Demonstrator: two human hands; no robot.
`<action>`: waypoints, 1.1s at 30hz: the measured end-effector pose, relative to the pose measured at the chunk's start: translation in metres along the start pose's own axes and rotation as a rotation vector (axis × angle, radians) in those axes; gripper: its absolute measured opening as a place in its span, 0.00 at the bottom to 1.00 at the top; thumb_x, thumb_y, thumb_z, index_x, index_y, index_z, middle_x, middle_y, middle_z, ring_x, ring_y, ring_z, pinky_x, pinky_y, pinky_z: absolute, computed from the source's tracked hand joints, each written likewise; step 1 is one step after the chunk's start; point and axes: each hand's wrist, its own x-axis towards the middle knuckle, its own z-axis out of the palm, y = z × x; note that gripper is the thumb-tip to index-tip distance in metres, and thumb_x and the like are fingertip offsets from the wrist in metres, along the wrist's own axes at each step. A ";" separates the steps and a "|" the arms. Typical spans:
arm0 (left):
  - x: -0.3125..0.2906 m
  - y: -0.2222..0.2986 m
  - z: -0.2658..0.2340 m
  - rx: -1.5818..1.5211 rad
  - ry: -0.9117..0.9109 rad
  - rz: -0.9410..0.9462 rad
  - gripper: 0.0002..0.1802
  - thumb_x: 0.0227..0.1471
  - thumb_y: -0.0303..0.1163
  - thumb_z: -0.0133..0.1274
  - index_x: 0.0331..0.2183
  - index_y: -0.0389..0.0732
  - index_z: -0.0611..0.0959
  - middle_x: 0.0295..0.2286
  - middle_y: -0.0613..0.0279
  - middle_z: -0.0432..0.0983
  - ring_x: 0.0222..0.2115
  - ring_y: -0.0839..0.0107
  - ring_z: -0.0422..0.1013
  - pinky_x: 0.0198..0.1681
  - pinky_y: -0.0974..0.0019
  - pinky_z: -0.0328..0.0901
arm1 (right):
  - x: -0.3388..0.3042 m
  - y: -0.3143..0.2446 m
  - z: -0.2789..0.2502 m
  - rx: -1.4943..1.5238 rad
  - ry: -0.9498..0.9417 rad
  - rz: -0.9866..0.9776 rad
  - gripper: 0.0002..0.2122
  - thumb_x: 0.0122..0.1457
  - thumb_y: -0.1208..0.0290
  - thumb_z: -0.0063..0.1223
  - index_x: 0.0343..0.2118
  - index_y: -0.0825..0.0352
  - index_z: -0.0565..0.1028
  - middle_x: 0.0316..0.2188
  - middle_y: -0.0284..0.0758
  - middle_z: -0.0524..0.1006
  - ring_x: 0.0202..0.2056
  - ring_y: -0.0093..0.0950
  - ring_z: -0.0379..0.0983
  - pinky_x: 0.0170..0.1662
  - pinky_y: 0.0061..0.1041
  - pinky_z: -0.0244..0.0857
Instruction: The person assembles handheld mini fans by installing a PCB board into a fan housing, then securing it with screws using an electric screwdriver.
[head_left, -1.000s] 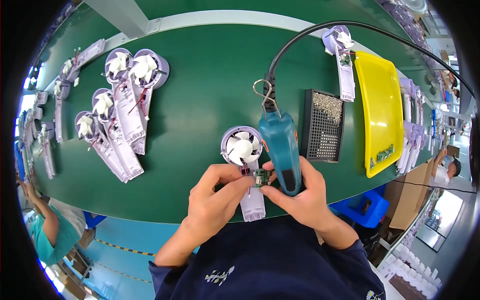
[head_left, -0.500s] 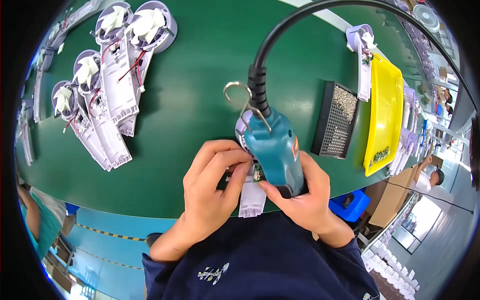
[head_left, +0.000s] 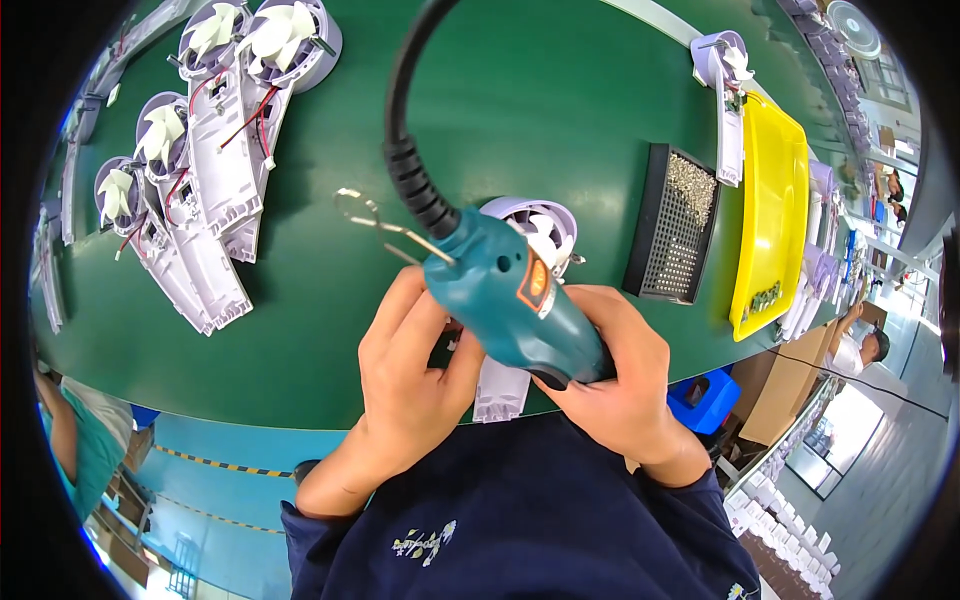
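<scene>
A teal electric screwdriver (head_left: 490,285) with a wire hanging loop and a black cable lies tilted across my right hand (head_left: 628,375), whose fingers are closed round its body. Beneath the tool is a pale lilac fan housing (head_left: 500,391) with a white fan; its round end faces away from me and its flat end lies near the table's front edge. My left hand (head_left: 410,370) is at the left side of this housing, thumb and fingers bent together in a pinch. The screwdriver hides its fingertips, so what they hold cannot be made out.
Several fan housings (head_left: 222,165) with red and black wires lie at the left on the green table (head_left: 400,170). To the right stand a black screw tray (head_left: 668,225), another fan housing (head_left: 730,110) and a yellow tray (head_left: 770,230) holding small circuit boards. A person (head_left: 860,345) sits farther right.
The screwdriver's cable end has swung left over my left fingers. It now covers the small green board seen before, while the housing's fan end has come into view.
</scene>
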 end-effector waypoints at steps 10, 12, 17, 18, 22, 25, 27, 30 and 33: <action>0.002 -0.002 0.002 -0.048 -0.047 0.040 0.12 0.48 0.12 0.54 0.36 0.34 0.83 0.37 0.55 0.71 0.32 0.67 0.76 0.33 0.68 0.71 | -0.013 0.007 0.004 0.138 0.126 0.256 0.20 0.48 0.76 0.67 0.44 0.70 0.72 0.34 0.39 0.79 0.34 0.29 0.79 0.39 0.25 0.70; 0.001 -0.003 0.003 -0.052 -0.064 0.042 0.13 0.48 0.12 0.54 0.36 0.34 0.84 0.39 0.55 0.70 0.32 0.67 0.76 0.34 0.68 0.72 | -0.011 0.011 0.010 0.337 0.153 0.363 0.17 0.54 0.72 0.66 0.43 0.69 0.71 0.32 0.35 0.81 0.32 0.21 0.77 0.36 0.22 0.70; 0.001 0.000 0.003 0.010 -0.070 0.096 0.12 0.45 0.13 0.58 0.36 0.32 0.84 0.39 0.54 0.70 0.32 0.69 0.76 0.33 0.69 0.72 | -0.004 0.014 0.019 0.464 0.152 0.406 0.18 0.52 0.73 0.68 0.42 0.69 0.71 0.32 0.32 0.81 0.31 0.17 0.76 0.35 0.20 0.70; 0.001 0.004 0.002 0.013 -0.067 0.058 0.13 0.44 0.13 0.59 0.35 0.33 0.84 0.39 0.55 0.71 0.31 0.69 0.76 0.33 0.70 0.72 | -0.002 0.015 0.018 0.467 0.155 0.412 0.18 0.52 0.73 0.68 0.42 0.69 0.71 0.32 0.32 0.81 0.31 0.17 0.76 0.35 0.20 0.70; -0.001 0.004 0.000 0.023 -0.084 0.009 0.15 0.40 0.15 0.64 0.35 0.33 0.84 0.38 0.57 0.72 0.30 0.71 0.77 0.33 0.70 0.72 | 0.002 0.014 0.016 0.461 0.134 0.432 0.18 0.50 0.74 0.69 0.41 0.69 0.70 0.30 0.32 0.81 0.29 0.18 0.76 0.32 0.21 0.70; -0.002 0.007 0.000 0.039 -0.105 -0.022 0.15 0.39 0.15 0.65 0.34 0.34 0.84 0.37 0.59 0.72 0.30 0.71 0.78 0.33 0.70 0.72 | 0.002 0.015 0.017 0.440 0.135 0.422 0.19 0.50 0.74 0.69 0.41 0.69 0.70 0.30 0.33 0.81 0.28 0.18 0.76 0.32 0.20 0.70; -0.003 0.009 0.000 0.041 -0.106 -0.077 0.15 0.41 0.15 0.64 0.36 0.34 0.84 0.38 0.56 0.75 0.31 0.69 0.78 0.33 0.71 0.73 | 0.003 0.014 0.017 0.468 0.124 0.468 0.19 0.50 0.74 0.69 0.41 0.69 0.70 0.30 0.34 0.81 0.29 0.18 0.77 0.32 0.21 0.70; -0.005 0.012 0.002 -0.042 -0.072 -0.171 0.15 0.43 0.15 0.63 0.38 0.34 0.83 0.38 0.53 0.78 0.33 0.67 0.79 0.35 0.71 0.74 | 0.005 0.013 0.020 0.487 0.129 0.469 0.19 0.50 0.74 0.69 0.41 0.70 0.70 0.29 0.34 0.81 0.29 0.18 0.77 0.32 0.21 0.70; -0.008 0.012 0.002 -0.110 -0.083 -0.246 0.16 0.44 0.15 0.62 0.39 0.33 0.83 0.38 0.51 0.80 0.34 0.66 0.79 0.36 0.70 0.75 | 0.005 0.015 0.021 0.481 0.130 0.451 0.19 0.50 0.74 0.68 0.41 0.70 0.70 0.29 0.35 0.82 0.29 0.19 0.78 0.31 0.22 0.71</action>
